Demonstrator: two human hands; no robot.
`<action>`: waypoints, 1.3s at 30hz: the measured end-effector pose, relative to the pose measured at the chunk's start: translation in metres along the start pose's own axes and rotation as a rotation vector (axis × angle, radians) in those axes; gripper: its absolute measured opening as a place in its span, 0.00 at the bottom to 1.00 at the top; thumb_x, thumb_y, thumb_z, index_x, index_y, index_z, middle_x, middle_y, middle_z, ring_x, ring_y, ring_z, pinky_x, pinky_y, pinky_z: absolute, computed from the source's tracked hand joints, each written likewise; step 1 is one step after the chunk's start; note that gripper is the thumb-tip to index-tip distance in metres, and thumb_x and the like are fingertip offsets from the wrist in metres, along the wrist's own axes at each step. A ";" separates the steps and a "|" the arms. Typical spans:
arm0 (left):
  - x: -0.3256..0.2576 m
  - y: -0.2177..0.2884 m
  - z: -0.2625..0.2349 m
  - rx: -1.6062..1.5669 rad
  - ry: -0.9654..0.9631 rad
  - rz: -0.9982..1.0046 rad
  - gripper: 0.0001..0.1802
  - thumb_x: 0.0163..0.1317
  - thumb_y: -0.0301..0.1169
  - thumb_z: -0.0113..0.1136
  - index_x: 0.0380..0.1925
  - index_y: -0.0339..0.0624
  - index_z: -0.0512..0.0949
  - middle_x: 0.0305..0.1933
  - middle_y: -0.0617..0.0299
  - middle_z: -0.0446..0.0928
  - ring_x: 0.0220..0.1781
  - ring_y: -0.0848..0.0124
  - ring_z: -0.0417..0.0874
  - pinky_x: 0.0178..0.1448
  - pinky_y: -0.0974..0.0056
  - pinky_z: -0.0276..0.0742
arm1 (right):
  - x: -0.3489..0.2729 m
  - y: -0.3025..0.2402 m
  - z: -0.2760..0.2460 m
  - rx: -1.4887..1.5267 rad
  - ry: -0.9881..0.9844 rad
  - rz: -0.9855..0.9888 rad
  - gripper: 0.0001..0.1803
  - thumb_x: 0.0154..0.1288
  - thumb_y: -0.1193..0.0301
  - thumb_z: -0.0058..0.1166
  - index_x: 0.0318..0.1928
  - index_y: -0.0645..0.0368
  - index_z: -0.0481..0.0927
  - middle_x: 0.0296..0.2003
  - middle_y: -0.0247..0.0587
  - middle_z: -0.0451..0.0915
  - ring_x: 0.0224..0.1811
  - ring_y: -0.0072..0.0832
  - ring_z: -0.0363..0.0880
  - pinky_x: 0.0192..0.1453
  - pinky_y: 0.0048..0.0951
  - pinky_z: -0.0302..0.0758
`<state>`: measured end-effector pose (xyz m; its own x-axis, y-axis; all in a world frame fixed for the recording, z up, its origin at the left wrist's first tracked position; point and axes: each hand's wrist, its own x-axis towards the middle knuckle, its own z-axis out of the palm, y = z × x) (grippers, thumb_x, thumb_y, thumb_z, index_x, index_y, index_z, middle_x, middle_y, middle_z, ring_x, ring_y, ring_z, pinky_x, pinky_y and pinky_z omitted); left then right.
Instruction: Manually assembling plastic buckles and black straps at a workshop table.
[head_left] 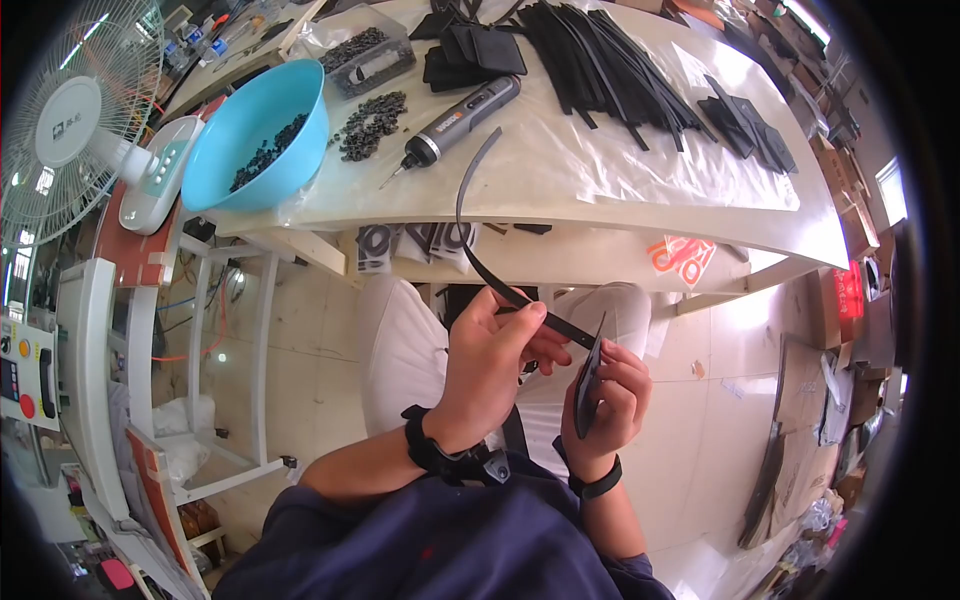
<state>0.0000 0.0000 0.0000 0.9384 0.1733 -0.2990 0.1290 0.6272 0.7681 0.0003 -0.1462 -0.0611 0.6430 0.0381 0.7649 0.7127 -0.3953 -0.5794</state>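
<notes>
The left hand (490,350) pinches a long black strip (470,215) near its lower end; the strip arcs up over the desk (560,180) edge. The right hand (605,400) is clamped on a flat black plate (588,385), held edge-on, where the strip's end meets it. Both are held above the lap, below the desk. The springy strip could flick out of the pinch, or its free end could snag the screwdriver (462,118) and knock it towards the blue bowl (258,135).
</notes>
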 end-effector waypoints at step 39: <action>0.015 -0.005 -0.027 0.242 0.063 0.203 0.09 0.70 0.26 0.58 0.38 0.36 0.67 0.28 0.52 0.82 0.23 0.71 0.82 0.29 0.68 0.76 | 0.002 -0.003 0.008 -0.121 -0.120 -0.101 0.18 0.44 0.76 0.61 0.40 0.58 0.79 0.38 0.42 0.73 0.45 0.44 0.77 0.47 0.47 0.78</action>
<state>0.0052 0.0196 -0.0240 0.9319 0.3280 -0.1546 0.0208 0.3774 0.9258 0.0015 -0.1373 -0.0604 0.6039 0.1892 0.7743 0.7411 -0.4909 -0.4581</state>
